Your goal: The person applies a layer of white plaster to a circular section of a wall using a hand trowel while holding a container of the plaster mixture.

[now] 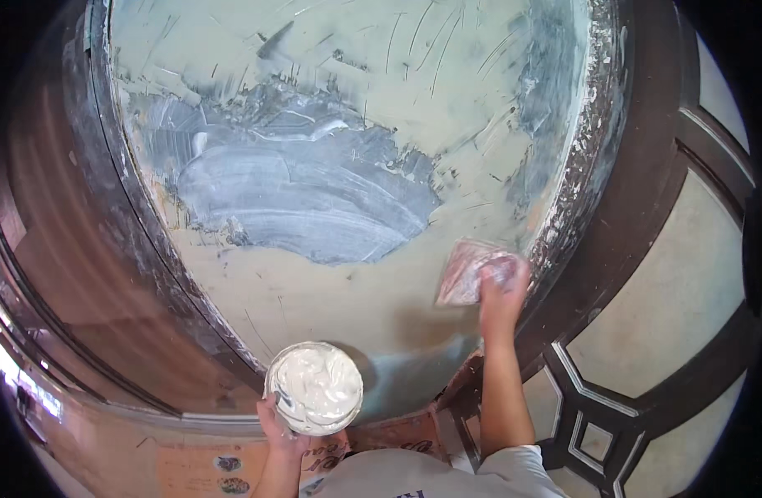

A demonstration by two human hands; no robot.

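My right hand (501, 286) holds a flat trowel (468, 270) in a closed grip, its blade pressed flat against the wall (339, 299); the blade extends to the left of my fingers and sits just beside the dark frame (626, 191) on the right. My left hand (277, 427) has its grip wrapped around the lower edge of a round tub (314, 388), which is filled with white putty (318, 382). The tub sits well to the lower left of the trowel grip. Above and left of the trowel, a wide grey-white patch (298, 195) of spread putty covers the wall, well apart from both grips.
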